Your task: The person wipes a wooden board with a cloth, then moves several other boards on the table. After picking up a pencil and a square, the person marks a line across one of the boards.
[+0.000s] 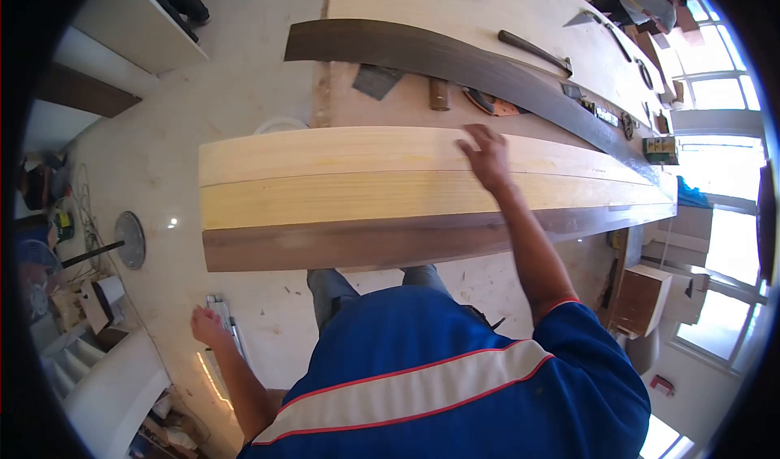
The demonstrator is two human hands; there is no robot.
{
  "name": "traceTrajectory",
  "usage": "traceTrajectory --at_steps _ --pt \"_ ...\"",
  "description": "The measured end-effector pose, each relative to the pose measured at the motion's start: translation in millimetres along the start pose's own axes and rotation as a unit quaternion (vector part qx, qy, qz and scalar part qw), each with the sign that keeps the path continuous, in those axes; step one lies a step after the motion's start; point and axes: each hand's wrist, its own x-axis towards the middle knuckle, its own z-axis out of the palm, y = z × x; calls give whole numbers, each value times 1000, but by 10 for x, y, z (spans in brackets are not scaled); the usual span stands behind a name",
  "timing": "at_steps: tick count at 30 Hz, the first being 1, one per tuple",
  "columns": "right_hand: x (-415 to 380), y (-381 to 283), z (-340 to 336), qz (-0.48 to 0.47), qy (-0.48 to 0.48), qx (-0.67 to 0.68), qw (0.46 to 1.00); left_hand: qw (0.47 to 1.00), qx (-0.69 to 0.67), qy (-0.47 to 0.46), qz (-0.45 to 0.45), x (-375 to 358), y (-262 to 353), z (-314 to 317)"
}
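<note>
My right hand is over the pale yellow wooden boards, palm down with its fingers spread. Those boards lie side by side across the near part of the table, with a thin seam between them. Along their near side runs a brown strip with a smooth face. Off to the left and low, my left hand hangs away from the boards, loosely curled with thumb apart and nothing visible in it. Behind that hand, silver metal pieces lie on the floor.
A long dark brown strip lies beyond the boards. Around it are a hammer, an orange-and-black tool, a brown block and a dark flat piece. A person is at the far right. A round metal disc is at left.
</note>
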Motion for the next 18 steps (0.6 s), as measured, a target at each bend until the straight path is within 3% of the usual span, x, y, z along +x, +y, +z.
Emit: traceTrajectory --at_steps 3,6,8,12,15,18 --pt "-385 1283 -639 79 77 -23 994 999 -3 9 -35 -933 -190 49" --pt "-793 1907 -1234 167 105 -10 980 998 -7 55 -15 -1998 -23 656" --pt "-1033 2212 -1434 197 84 -12 977 998 -13 -28 51 -2376 -10 973" --pt "-1360 2553 -1493 173 77 -20 982 970 31 -159 184 -3012 120 1651" --pt "-1515 2388 -1530 207 68 17 976 922 70 -275 263 -3520 146 2156" --pt "-1709 2239 -1518 175 46 17 983 865 101 -338 356 -3953 124 2607"
